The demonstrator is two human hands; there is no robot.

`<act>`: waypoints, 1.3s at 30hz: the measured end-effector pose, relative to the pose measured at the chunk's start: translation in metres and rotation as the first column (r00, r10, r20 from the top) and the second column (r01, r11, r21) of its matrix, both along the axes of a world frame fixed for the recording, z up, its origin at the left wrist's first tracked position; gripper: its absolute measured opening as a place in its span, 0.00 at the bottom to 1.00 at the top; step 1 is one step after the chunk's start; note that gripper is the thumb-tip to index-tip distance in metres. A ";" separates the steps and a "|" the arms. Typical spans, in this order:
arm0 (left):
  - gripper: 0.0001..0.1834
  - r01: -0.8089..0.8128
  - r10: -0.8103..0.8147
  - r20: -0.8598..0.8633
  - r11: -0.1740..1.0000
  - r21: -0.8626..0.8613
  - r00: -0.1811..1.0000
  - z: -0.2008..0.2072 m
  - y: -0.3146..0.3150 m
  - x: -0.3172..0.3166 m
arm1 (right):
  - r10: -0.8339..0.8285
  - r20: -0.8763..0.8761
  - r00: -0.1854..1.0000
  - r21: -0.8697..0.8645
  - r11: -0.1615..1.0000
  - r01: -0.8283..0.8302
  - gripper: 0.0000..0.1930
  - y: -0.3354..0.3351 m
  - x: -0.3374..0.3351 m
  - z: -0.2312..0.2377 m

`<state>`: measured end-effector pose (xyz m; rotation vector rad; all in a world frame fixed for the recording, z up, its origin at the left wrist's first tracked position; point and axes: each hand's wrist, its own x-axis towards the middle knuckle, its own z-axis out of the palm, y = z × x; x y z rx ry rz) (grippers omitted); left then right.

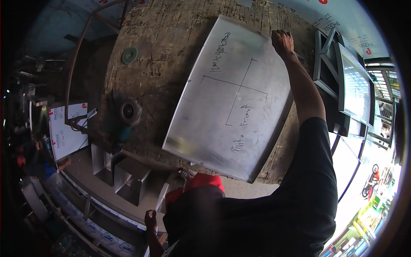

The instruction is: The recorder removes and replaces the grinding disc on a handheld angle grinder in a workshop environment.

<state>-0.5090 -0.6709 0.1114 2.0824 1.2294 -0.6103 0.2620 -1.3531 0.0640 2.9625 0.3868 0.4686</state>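
A shallow sheet-metal panel (214,107) with turned-up edges lies aslant on the worn wooden table. Dark hand-drawn lines forming a cross and some handwriting mark its face. My right hand (282,43) is at the panel's far right edge, its fingers curled over the rim, the arm stretched across the right side. Low on the left, away from the table, my left hand (150,219) hangs beside my body with its fingers curled in. Whatever it may hold is hidden.
An angle grinder (128,112) and a green round disc (129,55) lie on the wooden table (158,51) left of the panel. Metal frames (332,64) stand at the right. Bent metal boxes (130,180) sit on the floor at lower left. Another person (40,160) is at far left.
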 end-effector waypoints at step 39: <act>0.07 -0.074 -0.330 0.815 0.909 0.411 0.476 -0.010 0.402 0.450 | 0.052 -0.512 0.857 0.667 0.653 0.359 0.07 0.510 -0.480 0.082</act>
